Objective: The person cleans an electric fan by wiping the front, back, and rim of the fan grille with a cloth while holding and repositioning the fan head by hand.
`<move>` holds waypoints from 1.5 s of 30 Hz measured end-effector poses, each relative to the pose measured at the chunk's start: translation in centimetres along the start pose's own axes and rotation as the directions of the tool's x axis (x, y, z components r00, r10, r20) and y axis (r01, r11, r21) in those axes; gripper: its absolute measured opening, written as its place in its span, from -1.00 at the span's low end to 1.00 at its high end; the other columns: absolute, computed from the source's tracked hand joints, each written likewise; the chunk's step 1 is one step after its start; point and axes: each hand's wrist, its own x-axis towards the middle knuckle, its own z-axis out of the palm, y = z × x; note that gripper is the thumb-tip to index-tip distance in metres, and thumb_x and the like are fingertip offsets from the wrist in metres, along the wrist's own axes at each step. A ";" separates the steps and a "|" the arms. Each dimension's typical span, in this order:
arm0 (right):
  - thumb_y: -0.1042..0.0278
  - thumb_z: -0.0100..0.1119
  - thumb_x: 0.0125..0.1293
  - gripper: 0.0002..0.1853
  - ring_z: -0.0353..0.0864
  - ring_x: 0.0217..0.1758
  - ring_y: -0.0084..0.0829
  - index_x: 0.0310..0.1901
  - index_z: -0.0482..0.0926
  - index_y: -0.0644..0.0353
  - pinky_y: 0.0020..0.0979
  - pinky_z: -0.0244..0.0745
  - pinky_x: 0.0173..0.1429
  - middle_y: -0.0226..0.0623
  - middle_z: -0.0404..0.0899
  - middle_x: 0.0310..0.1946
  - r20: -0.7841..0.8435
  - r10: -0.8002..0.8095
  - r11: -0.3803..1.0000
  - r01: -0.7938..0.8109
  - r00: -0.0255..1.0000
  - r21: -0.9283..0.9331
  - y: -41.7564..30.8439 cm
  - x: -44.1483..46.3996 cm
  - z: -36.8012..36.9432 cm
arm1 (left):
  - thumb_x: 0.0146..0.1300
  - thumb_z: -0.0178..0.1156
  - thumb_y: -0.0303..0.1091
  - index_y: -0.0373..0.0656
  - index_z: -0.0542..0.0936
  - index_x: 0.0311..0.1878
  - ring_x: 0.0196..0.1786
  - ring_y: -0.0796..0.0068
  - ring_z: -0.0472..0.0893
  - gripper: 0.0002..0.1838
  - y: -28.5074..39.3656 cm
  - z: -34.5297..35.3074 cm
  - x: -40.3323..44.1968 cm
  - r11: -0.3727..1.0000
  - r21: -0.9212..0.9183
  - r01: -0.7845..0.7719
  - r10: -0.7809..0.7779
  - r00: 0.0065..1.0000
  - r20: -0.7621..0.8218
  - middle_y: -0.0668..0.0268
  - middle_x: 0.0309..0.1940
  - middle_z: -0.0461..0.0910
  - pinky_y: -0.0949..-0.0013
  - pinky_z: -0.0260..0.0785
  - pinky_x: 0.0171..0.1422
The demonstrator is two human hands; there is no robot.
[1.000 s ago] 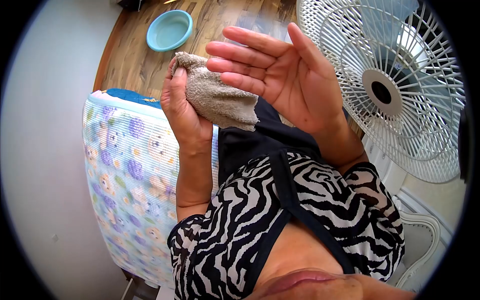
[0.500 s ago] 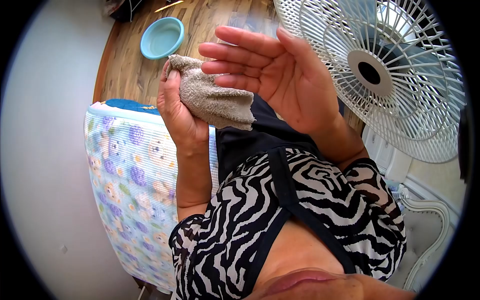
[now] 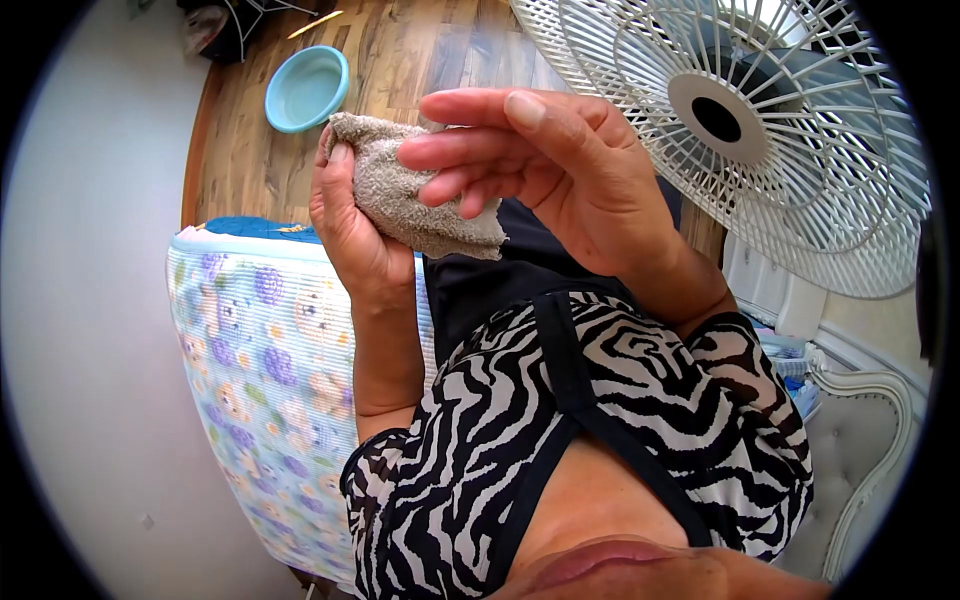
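My left hand is closed around a beige terry washcloth, thumb on its near face. The cloth hangs toward the right, its lower corner loose. In front of the cloth's right part hovers my right hand, open and holding nothing. Its fingers point left, slightly bent and apart, with the thumb lying above them. Whether the fingertips touch the cloth I cannot tell.
A light blue basin stands on the wooden floor. At the right a large white fan is close to my right hand. A bed with a floral cover lies left; a tufted headboard shows lower right.
My right hand has turned from palm facing me to a more sideways pose, its fingers bending and dropping a little. My left hand still grips the washcloth. The view has shifted slightly.
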 end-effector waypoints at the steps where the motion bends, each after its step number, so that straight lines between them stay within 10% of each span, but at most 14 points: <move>1: 0.17 -0.20 0.51 -0.52 0.68 -0.08 -0.26 0.19 0.40 0.46 -0.42 0.59 0.00 0.11 0.58 -0.02 -0.014 -0.004 1.000 0.004 1.000 -0.003 0.0 -0.1 0.0 | 0.39 0.00 -0.36 -0.23 0.51 0.06 -0.10 0.45 0.60 -0.74 0.0 0.1 0.0 1.000 -0.006 0.004 -0.004 1.000 -0.008 0.29 -0.13 0.58 0.37 0.52 0.01; 16: 0.45 0.14 0.34 -0.69 0.70 -0.22 -0.47 0.08 0.54 0.37 -0.58 0.61 -0.15 -0.07 0.67 -0.16 -0.101 -0.126 0.988 0.115 0.987 -0.104 0.3 -0.6 -0.4 | 0.39 0.01 -0.36 -0.23 0.50 0.08 -0.07 0.44 0.60 -0.73 -0.4 0.3 -0.2 1.000 -0.002 0.004 -0.004 0.999 -0.034 0.27 -0.11 0.58 0.35 0.52 0.03; 22: 0.16 -0.06 0.46 -0.48 0.66 -0.03 -0.24 0.27 0.33 0.42 -0.45 0.60 -0.06 0.14 0.54 0.04 -0.049 -0.047 0.996 0.043 0.998 -0.081 -0.1 -0.7 -0.8 | 0.39 0.01 -0.36 -0.23 0.50 0.09 -0.08 0.43 0.60 -0.72 -0.7 0.1 -0.1 1.000 0.001 0.017 -0.017 0.999 -0.027 0.27 -0.11 0.58 0.35 0.53 0.03; 28: -0.07 -0.55 0.49 -0.28 0.49 0.22 -0.09 0.35 0.13 0.49 -0.32 0.45 0.23 0.24 0.32 0.24 0.097 0.120 0.909 -0.149 0.988 0.389 -0.5 -0.4 -1.7 | 0.40 0.00 -0.35 -0.24 0.49 0.08 -0.07 0.44 0.59 -0.72 -0.6 0.2 -0.1 1.000 -0.003 0.018 -0.018 1.000 -0.011 0.28 -0.11 0.57 0.36 0.50 0.06; 45: 0.26 0.02 0.43 -0.60 0.66 -0.01 -0.33 0.15 0.46 0.38 -0.47 0.58 0.06 -0.03 0.59 0.01 -0.150 0.117 0.948 -0.065 0.982 0.311 0.6 0.0 -2.7 | 0.39 0.02 -0.37 -0.23 0.50 0.07 -0.08 0.44 0.60 -0.74 -1.0 0.3 0.2 0.999 -0.012 0.030 -0.030 0.999 -0.016 0.28 -0.11 0.58 0.34 0.51 0.05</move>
